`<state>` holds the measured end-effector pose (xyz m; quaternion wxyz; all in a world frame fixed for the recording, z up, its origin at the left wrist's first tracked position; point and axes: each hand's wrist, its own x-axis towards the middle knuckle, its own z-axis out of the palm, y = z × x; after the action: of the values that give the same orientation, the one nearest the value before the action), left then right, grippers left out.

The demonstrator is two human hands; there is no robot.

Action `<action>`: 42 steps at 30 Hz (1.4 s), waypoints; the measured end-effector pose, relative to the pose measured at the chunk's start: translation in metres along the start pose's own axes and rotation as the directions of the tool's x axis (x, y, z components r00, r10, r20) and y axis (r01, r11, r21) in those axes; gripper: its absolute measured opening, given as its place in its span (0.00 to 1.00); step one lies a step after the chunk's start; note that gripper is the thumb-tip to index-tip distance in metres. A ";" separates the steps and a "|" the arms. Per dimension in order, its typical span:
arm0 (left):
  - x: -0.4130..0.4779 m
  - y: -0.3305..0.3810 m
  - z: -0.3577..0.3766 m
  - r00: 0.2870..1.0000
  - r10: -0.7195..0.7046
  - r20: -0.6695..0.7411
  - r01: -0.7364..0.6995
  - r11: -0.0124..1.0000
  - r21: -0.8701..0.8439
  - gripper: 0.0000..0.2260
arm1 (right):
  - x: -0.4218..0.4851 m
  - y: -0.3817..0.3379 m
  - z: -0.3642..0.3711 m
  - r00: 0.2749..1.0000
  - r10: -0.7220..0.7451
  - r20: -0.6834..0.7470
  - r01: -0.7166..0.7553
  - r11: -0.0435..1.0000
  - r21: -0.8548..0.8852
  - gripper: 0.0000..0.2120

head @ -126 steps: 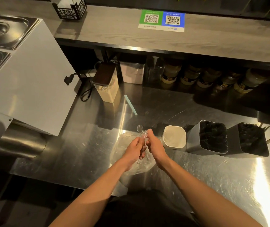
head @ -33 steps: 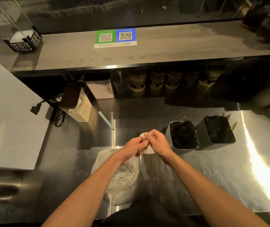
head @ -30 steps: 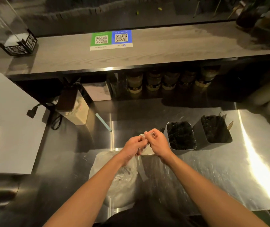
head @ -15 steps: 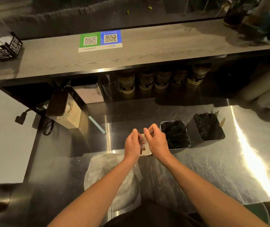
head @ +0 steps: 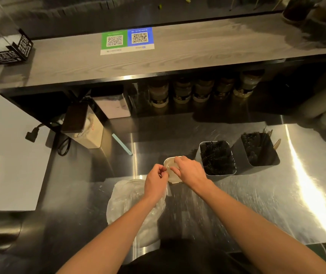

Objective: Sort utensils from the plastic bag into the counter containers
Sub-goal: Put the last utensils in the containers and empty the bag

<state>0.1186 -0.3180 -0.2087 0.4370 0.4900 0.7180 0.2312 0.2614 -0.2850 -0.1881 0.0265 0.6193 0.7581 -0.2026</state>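
Steel counter [head: 257, 194], straw [head: 121, 144] beyond plastic bag [head: 126, 200]

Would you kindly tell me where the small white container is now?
The white container stands mid-counter in the head view, partly under the right hand, left of the metal bin of black utensils, beyond the plastic bag.

Sticker [head: 127, 40] lies flat on the wooden shelf [head: 227, 42]: green half with one QR code, blue half with another, white strip beneath with small print, too fine to read. Black stand [head: 12, 51], far left of the shelf, bears large white Chinese characters, not legible at this angle. White box [head: 94, 133] shows a small red mark, unreadable. Jars [head: 181, 91] under the shelf carry dark label bands, text indistinct.
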 end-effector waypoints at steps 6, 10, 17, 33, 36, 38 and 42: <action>-0.012 -0.002 -0.029 0.997 0.064 -0.041 -0.068 0.994 -0.084 0.07 | -0.007 -0.009 -0.003 0.992 0.035 -0.120 -0.036 0.999 -0.002 0.15; -0.020 -0.022 -0.061 0.977 0.150 -0.153 -0.151 0.989 0.010 0.05 | -0.020 -0.040 0.001 0.963 -0.130 -0.237 0.179 0.964 0.196 0.13; -0.038 -0.091 -0.099 0.947 0.119 -0.299 0.000 0.929 0.371 0.28 | -0.047 -0.103 0.062 0.915 -0.299 0.272 0.167 0.892 0.420 0.14; -0.037 -0.143 -0.100 0.918 -0.395 0.044 0.396 0.917 -0.035 0.11 | -0.038 -0.116 0.111 0.962 0.007 0.274 0.022 0.994 -0.104 0.34; -0.037 -0.150 -0.102 0.882 -0.461 0.099 0.464 0.812 -0.355 0.09 | -0.036 -0.120 0.118 0.960 0.026 0.280 -0.013 0.999 -0.047 0.29; -0.038 -0.153 -0.104 0.883 -0.454 0.121 0.457 0.770 -0.445 0.09 | -0.035 -0.123 0.117 0.955 0.043 0.295 -0.026 0.998 -0.061 0.25; -0.041 -0.148 -0.109 0.892 -0.420 0.167 0.444 0.745 -0.497 0.13 | -0.031 -0.128 0.114 0.950 0.027 0.310 -0.004 0.997 -0.072 0.25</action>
<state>-0.0435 -0.4056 -0.2494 0.6105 0.1780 0.7114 0.2992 0.1232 -0.3718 -0.2487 0.1691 0.5842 0.7462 -0.2706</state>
